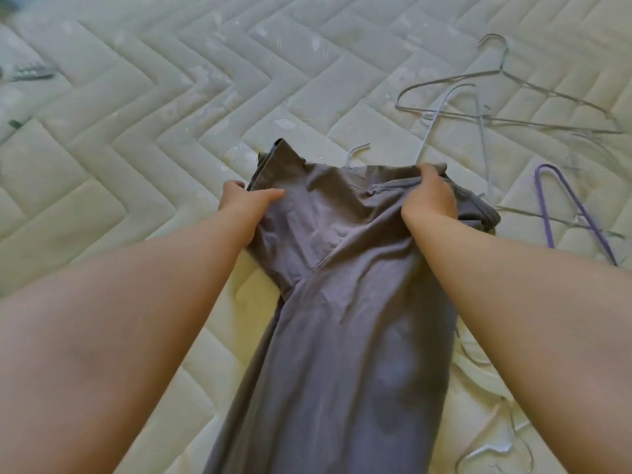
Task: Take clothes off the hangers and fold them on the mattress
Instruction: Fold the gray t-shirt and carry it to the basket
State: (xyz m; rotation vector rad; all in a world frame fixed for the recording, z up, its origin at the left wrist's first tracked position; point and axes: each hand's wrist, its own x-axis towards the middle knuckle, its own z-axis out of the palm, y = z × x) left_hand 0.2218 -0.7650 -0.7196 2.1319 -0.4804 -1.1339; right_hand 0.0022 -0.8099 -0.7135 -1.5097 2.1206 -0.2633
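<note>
The grey garment [342, 302] lies stretched down the mattress [136, 131]. The left hand [246, 203] pinches its upper edge, the right hand [431, 196] has its grip curled round the top, and bare hangers [496, 97] lie alongside.

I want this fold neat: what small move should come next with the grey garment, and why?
Probably spread the hands apart and lay the top flat: the left hand and right hand both grip the top edge of the grey garment, which lies creased on the mattress.
</note>
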